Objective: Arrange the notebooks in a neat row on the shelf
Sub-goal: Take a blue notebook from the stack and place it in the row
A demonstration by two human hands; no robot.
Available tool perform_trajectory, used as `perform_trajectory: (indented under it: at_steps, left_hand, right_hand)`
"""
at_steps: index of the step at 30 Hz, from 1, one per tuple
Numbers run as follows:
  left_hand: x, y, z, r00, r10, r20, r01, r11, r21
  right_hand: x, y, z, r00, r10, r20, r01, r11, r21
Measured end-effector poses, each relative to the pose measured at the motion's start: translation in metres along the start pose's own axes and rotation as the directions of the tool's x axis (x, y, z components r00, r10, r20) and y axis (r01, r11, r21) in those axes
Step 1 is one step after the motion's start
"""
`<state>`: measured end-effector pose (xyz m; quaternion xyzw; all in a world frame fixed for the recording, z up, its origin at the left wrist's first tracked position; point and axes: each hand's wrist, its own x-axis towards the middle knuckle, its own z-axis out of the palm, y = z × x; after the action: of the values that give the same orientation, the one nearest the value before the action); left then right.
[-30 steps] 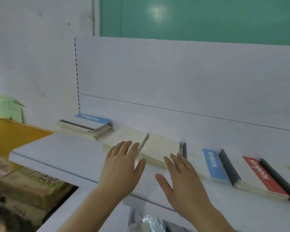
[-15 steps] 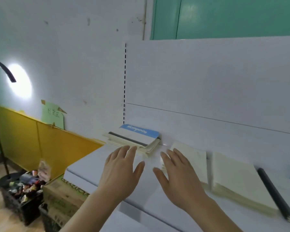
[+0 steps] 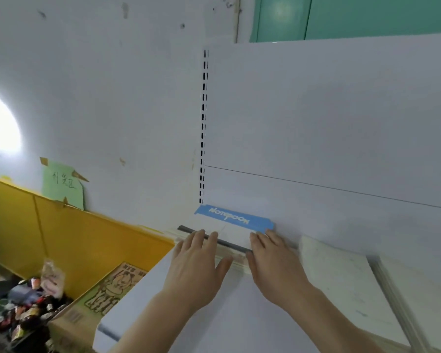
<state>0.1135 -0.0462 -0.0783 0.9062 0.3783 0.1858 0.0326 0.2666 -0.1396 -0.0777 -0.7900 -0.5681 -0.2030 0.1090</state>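
A small stack of notebooks [image 3: 233, 226] lies flat at the left end of the white shelf [image 3: 239, 314], against the back panel; its top cover is white with a blue title band and a dark spine. My left hand [image 3: 196, 266] rests with spread fingers on the stack's front left edge. My right hand [image 3: 275, 263] touches the stack's front right corner, fingers on the cover. Neither hand has closed around it. To the right lie a cream notebook [image 3: 334, 278] and another pale one [image 3: 423, 301], flat on the shelf.
A slotted upright [image 3: 203, 123] marks the shelf's left end at the back panel. Left of the shelf stand a yellow partition [image 3: 61, 238], a cardboard box [image 3: 107, 294] and a crate of small bottles [image 3: 23, 314] on the floor. A green note [image 3: 63, 184] is taped to the wall.
The view has swung left along the shelf. Both hands moved forward from the open shelf surface and the cream notebook onto the blue-banded stack.
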Motion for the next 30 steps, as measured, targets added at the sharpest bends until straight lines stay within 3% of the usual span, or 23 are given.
perform_trajectory:
  at_steps: [2, 5, 8, 10, 12, 14, 16, 18, 22, 25, 27, 30]
  left_hand:
    - [0.006, -0.01, 0.002, 0.999, 0.042, -0.008, -0.042, 0.999, 0.021]
    - [0.014, -0.024, 0.0, 0.993, 0.106, -0.06, -0.109, 0.993, -0.043]
    - [0.019, -0.04, -0.004, 0.974, 0.172, -0.144, -0.196, 0.965, -0.175]
    - [0.017, -0.043, -0.01, 0.97, 0.132, -0.206, -0.201, 0.908, -0.367]
    - [0.015, -0.04, -0.017, 0.987, 0.001, -0.161, -0.102, 0.773, -0.626]
    - [0.014, -0.035, -0.023, 0.999, -0.031, 0.038, 0.049, 0.568, -0.821]
    - [0.011, -0.029, -0.025, 0.988, 0.026, 0.154, 0.138, 0.311, -0.94]
    - [0.006, -0.023, -0.025, 0.989, 0.012, 0.15, 0.145, 0.176, -0.974]
    - [0.001, -0.03, -0.029, 0.99, -0.141, 0.022, 0.056, 0.242, -0.969]
    - [0.008, -0.052, -0.031, 0.98, -0.197, -0.015, 0.026, 0.203, -0.979]
    - [0.009, -0.066, -0.03, 0.982, -0.191, 0.001, 0.035, 0.176, -0.984]
    - [0.006, -0.083, -0.031, 0.984, -0.178, 0.017, 0.051, 0.188, -0.981]
  right_hand:
    - [0.003, -0.004, 0.002, 0.994, -0.07, -0.087, 0.064, 0.995, -0.075]
    - [0.002, -0.018, -0.008, 0.989, -0.055, -0.138, 0.033, 0.987, -0.156]
    - [0.0, -0.031, -0.013, 0.974, -0.013, -0.225, -0.035, 0.977, -0.208]
    - [-0.003, -0.039, -0.019, 0.947, 0.065, -0.315, -0.13, 0.973, -0.189]
    - [-0.01, -0.052, -0.026, 0.894, 0.127, -0.429, -0.214, 0.963, -0.163]
    - [-0.019, -0.073, -0.028, 0.857, 0.149, -0.493, -0.244, 0.961, -0.133]
    - [-0.026, -0.097, -0.025, 0.853, 0.1, -0.512, -0.184, 0.976, -0.115]
    - [-0.032, -0.114, -0.017, 0.87, 0.036, -0.492, -0.081, 0.994, -0.07]
    - [-0.042, -0.113, -0.013, 0.881, 0.006, -0.473, 0.003, 1.0, 0.018]
    - [-0.042, -0.086, -0.018, 0.857, 0.198, -0.475, -0.183, 0.98, 0.077]
    - [-0.034, -0.064, -0.016, 0.875, 0.331, -0.353, -0.332, 0.942, 0.06]
    - [-0.016, -0.043, -0.003, 0.93, 0.351, -0.11, -0.356, 0.934, -0.033]
